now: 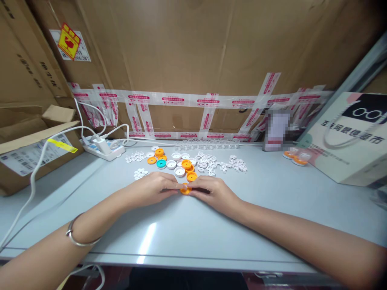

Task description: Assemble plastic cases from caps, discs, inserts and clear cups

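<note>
My left hand [161, 186] and my right hand [213, 192] meet over a round orange plastic cap [185, 191] near the middle of the table. Fingertips of both hands press on it from either side, and a small pale piece seems to sit on its top, too small to make out. Just beyond lie more orange caps [191, 177], white caps [179, 172] and a teal cap [161, 164]. Small white discs [140, 173] are spread beyond my left hand. White openwork pieces [207, 162] lie in a heap beyond my right hand.
Clear round cups [208, 144] line the back of the table. A power strip [104, 149] with white cables and an open cardboard box [39, 141] are at left. Two capped clear pieces [300, 158] stand by a paper bag [350, 161] at right. A large carton [181, 52] forms the back.
</note>
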A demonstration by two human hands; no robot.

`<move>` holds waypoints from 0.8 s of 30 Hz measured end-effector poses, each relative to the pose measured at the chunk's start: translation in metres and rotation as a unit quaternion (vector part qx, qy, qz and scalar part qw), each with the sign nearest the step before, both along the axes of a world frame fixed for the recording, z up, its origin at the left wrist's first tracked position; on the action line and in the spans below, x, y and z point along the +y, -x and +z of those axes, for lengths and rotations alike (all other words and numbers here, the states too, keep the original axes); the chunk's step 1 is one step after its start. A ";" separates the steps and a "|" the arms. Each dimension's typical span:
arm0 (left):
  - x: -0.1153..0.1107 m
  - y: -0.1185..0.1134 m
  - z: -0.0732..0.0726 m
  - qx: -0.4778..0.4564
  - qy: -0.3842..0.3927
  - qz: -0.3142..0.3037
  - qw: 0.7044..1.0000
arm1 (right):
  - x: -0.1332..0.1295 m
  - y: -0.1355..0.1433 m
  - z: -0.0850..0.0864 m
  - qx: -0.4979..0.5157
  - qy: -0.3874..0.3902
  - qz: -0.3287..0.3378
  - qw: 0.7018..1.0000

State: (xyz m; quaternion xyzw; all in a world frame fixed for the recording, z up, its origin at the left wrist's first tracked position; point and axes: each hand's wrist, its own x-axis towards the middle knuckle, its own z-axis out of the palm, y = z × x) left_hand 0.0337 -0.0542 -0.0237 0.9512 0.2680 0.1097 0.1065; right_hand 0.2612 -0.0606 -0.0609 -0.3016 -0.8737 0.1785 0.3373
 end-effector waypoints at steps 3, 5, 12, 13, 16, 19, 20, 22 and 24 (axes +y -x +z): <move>0.000 -0.001 -0.002 -0.001 -0.007 0.001 1.000 | 0.000 0.000 0.000 0.001 -0.001 -0.003 1.000; 0.002 -0.001 -0.004 -0.007 -0.014 -0.003 1.000 | 0.000 0.000 0.000 0.002 -0.005 -0.001 1.000; 0.014 0.004 -0.010 0.001 -0.094 -0.065 0.993 | 0.002 -0.001 -0.001 -0.004 -0.019 -0.004 1.000; 0.015 0.006 -0.011 0.003 -0.105 -0.069 0.992 | 0.002 0.000 -0.001 -0.006 -0.021 -0.005 1.000; 0.016 0.008 -0.014 0.001 -0.126 -0.076 0.989 | 0.003 0.000 -0.001 -0.009 -0.030 -0.006 1.000; 0.017 0.010 -0.019 -0.005 -0.151 -0.081 0.985 | 0.005 0.002 -0.001 -0.008 -0.047 0.003 0.999; 0.017 0.011 -0.020 -0.008 -0.159 -0.082 0.984 | 0.005 0.002 -0.001 -0.011 -0.055 0.005 0.998; 0.017 0.012 -0.022 -0.011 -0.166 -0.082 0.983 | 0.007 0.003 -0.002 -0.016 -0.070 0.009 0.997; 0.017 0.014 -0.023 -0.012 -0.165 -0.083 0.983 | 0.008 0.003 -0.003 -0.021 -0.079 0.013 0.997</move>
